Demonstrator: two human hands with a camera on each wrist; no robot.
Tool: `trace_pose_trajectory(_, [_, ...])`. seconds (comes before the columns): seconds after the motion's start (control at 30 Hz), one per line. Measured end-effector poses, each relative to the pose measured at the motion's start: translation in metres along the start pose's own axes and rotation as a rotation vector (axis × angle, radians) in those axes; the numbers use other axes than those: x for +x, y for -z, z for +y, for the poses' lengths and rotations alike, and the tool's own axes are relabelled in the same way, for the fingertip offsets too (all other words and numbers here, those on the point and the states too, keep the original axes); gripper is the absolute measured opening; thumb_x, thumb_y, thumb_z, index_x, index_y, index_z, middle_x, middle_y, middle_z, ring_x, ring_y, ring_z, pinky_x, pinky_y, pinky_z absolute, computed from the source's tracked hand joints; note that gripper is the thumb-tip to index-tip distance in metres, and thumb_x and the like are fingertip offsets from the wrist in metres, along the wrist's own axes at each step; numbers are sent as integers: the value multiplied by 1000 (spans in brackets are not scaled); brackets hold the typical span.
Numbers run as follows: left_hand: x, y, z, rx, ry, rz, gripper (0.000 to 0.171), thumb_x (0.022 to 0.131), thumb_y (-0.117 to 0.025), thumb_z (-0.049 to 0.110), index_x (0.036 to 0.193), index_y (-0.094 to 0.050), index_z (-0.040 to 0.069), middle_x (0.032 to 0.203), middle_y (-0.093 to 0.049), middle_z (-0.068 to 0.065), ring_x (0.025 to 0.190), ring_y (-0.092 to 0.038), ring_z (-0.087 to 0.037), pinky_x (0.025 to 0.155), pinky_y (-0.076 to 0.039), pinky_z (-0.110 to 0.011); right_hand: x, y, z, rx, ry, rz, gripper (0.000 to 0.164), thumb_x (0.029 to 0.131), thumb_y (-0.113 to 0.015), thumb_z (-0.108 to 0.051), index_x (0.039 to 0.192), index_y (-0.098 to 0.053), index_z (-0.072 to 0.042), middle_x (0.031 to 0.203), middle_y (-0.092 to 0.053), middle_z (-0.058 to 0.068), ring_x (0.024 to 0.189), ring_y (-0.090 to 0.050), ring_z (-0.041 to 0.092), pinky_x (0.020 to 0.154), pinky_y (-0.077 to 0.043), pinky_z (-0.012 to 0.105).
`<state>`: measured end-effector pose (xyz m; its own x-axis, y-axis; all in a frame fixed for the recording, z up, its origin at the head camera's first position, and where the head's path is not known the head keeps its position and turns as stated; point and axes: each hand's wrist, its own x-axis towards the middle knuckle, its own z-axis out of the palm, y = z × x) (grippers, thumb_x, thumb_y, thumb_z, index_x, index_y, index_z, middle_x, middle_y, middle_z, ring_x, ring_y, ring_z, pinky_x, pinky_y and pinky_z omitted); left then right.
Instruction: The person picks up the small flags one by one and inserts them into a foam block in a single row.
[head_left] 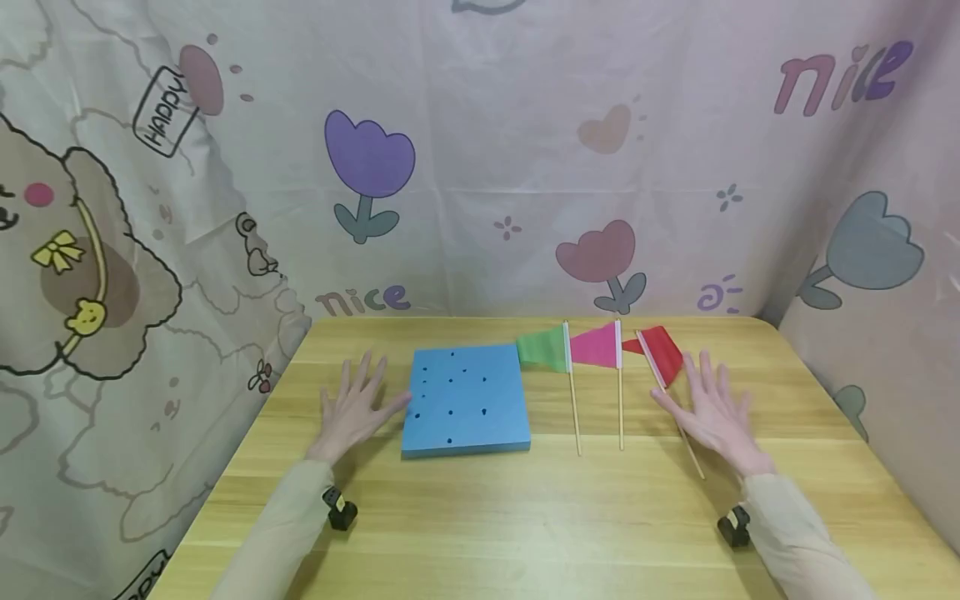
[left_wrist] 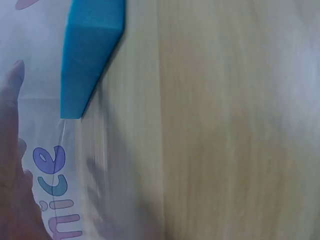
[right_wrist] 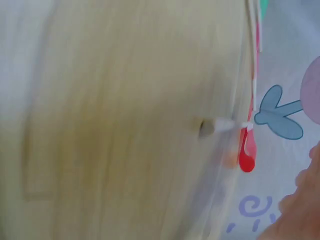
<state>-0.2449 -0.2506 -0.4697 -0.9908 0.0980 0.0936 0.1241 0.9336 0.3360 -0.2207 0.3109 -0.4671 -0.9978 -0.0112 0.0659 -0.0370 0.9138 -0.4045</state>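
Left hand and right hand show whole only in the head view. Both are spread, on either side of the blue block.

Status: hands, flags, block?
Left hand, right hand open, holding nothing. Green flag, pink flag, red flag right of blue block. Right hand partly hides red flag's stick.
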Motion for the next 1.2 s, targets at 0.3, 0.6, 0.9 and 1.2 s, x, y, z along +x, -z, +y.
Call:
trace_pose_trajectory(0.3, [-3,2,0,-348,28,-80,81,97,-38,62,156,7,30,165,12,-5,149,14,-45,109,6,-81,1,1,-15,308,-14,-38,94,96,-40,-62,155,17,-14,161,21,17,147,12,49,113,3,78])
trace_pose_trajectory(0.6, [-8,0,8,-698,44,-128,77,101,-38,53,156,11,28,165,7,-8,151,1,-41,117,-4,-73,3,-5,-43,645,6,-18,90,98,-53,-44,157,4,-6,164,2,22,148,-5,49,119,-10,70])
trace_pose_trajectory(0.9, [-20,-2,21,-954,74,-107,71,103,-33,51,157,5,26,166,0,-2,153,-5,-32,123,-4,-63,7,-25,-77,818,24,-78,87,93,-65,-23,156,-8,-4,154,-27,31,138,-35,49,115,-37,60])
trace_pose_trajectory(1.2, [-23,-18,23,-1112,94,-108,74,104,-30,51,157,6,16,166,0,-5,154,-1,-29,127,-3,-53,23,-55,-100,997,-7,-169,85,86,-71,-7,152,-18,-3,140,-39,30,124,-50,43,88,-52,17])
